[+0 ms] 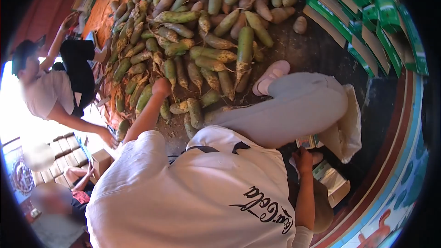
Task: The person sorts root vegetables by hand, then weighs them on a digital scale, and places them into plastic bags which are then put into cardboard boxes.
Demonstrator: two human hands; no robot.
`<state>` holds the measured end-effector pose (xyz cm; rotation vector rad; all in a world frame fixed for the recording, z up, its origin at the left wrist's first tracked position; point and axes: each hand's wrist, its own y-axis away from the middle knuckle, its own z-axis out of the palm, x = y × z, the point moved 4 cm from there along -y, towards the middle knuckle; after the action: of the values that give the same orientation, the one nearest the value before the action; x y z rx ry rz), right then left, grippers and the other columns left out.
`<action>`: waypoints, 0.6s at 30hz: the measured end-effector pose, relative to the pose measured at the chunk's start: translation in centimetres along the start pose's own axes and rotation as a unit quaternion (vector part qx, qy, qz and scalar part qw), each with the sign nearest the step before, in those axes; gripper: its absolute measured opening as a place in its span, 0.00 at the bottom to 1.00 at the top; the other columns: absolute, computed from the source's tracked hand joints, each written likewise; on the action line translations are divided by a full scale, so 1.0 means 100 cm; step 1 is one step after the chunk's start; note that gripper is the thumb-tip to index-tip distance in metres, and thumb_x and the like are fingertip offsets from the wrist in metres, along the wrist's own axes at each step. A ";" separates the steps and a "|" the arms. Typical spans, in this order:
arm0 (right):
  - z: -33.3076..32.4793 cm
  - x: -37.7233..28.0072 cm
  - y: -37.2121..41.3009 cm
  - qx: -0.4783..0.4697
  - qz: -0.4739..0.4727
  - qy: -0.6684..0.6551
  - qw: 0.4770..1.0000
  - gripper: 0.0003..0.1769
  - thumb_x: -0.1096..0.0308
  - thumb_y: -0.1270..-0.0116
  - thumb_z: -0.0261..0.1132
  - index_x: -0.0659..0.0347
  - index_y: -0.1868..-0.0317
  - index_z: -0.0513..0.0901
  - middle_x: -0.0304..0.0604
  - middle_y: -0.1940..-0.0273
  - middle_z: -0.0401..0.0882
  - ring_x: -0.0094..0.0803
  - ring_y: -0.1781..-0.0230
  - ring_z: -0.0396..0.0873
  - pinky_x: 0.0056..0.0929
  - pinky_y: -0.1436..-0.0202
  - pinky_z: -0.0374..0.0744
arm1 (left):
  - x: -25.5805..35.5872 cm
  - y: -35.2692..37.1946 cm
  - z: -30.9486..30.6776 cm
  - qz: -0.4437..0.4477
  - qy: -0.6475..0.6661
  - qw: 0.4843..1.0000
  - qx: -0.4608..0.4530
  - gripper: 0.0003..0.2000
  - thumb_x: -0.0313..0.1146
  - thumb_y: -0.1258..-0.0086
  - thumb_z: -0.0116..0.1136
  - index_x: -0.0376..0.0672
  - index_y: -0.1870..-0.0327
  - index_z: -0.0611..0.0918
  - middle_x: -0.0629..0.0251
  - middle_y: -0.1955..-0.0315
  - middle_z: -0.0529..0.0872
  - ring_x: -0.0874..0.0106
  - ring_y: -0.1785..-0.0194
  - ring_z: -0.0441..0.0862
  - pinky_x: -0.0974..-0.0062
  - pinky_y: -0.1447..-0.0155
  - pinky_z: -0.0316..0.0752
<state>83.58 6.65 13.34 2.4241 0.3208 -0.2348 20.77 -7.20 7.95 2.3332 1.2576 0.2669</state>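
The left hand [161, 87] is curled among long, green-and-tan radishes [213, 54] heaped on the brown floor [287, 41]; the right hand [302, 158] is half-curled beside a printed carton [313, 141]; I cannot tell either's grip.

White short-sleeved shirt [183, 193], lower centre of frame, bears black script lettering [264, 209] including "Cola". Black straps [204, 149] show at the waist. Grey trousers [298, 105], right of centre; pale pink shoe [272, 76] above.
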 end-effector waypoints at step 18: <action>0.035 -0.013 -0.043 -0.065 0.055 0.075 0.994 0.16 0.59 0.41 0.60 0.60 0.56 0.77 0.56 0.61 0.79 0.53 0.57 0.76 0.43 0.57 0.75 | -0.059 0.021 0.134 -0.132 0.149 0.974 -0.105 0.28 0.44 0.50 0.62 0.47 0.45 0.75 0.57 0.49 0.78 0.61 0.45 0.75 0.68 0.41 0.69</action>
<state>80.83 7.36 8.37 2.3258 0.2584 0.0171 24.14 -17.31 -2.37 1.9720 1.5786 0.6440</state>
